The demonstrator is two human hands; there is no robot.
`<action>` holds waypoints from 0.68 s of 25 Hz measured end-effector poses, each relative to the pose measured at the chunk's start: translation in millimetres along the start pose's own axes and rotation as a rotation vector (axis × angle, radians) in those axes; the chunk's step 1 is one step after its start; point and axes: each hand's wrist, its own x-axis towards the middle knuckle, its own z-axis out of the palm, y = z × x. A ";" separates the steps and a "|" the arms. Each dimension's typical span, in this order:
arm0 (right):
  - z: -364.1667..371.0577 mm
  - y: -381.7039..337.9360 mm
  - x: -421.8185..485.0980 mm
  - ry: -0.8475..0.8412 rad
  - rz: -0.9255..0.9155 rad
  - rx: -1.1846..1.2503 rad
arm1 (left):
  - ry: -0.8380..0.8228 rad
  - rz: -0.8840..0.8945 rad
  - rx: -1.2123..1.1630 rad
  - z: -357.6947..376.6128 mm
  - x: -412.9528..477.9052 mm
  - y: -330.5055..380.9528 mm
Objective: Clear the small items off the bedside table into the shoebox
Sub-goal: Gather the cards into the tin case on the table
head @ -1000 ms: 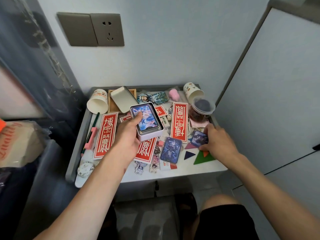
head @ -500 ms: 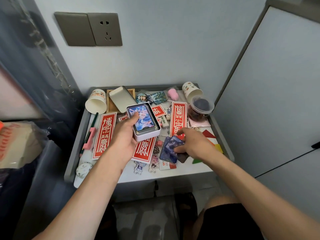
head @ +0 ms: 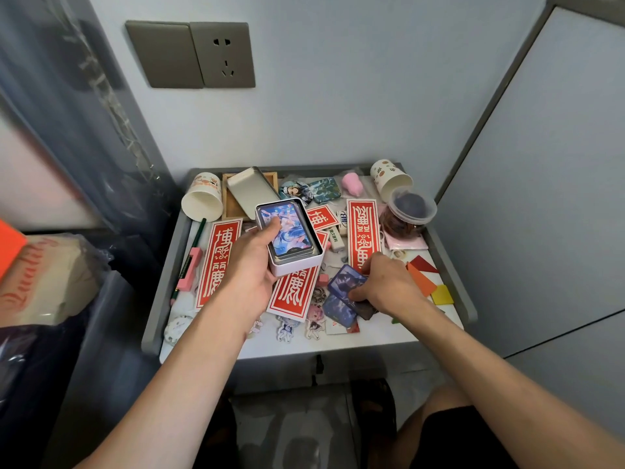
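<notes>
Since a moment ago, the right hand (head: 385, 286) has been moved from the tangram pieces (head: 429, 279) to the loose dark cards (head: 346, 294), now pinched; gathering continues. The left hand (head: 252, 262) grips the open card tin (head: 291, 236) above the worktop (head: 338, 343), thumb on the stack. No shoebox is seen.

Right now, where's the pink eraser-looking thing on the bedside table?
In the head view, the pink blob lies at the back of the bedside table, right of centre, between the teal card and the tipped paper cup.
</notes>
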 end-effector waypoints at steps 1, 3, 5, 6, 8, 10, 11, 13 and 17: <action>0.0 -0.6 -1.0 0.003 0.000 0.002 | 0.000 0.001 0.000 -0.3 0.2 -0.1; -0.2 -2.1 -2.1 0.007 -0.008 -0.002 | -0.001 0.006 0.002 -0.6 0.8 -0.5; -0.5 -1.8 -1.9 -0.001 -0.010 0.000 | -0.003 0.007 0.005 0.1 1.2 -1.9; -1.0 -1.2 -0.9 -0.007 -0.004 0.011 | -0.006 0.006 0.005 0.5 1.4 -2.7; -4.2 0.1 1.8 -0.026 0.017 0.051 | -0.010 0.002 0.007 0.9 1.6 -3.8; -10.4 0.9 2.8 -0.057 0.042 0.124 | -0.011 0.001 0.010 0.1 1.7 -3.8; -14.6 1.2 1.8 -0.066 0.053 0.179 | -0.012 0.000 0.009 -0.2 1.9 -3.5; -23.5 0.7 -4.9 -0.055 0.060 0.280 | -0.011 -0.004 0.005 -0.3 2.9 -1.8; -43.9 -6.1 -31.5 0.165 -0.141 0.288 | 0.000 -0.016 -0.017 1.6 3.8 2.9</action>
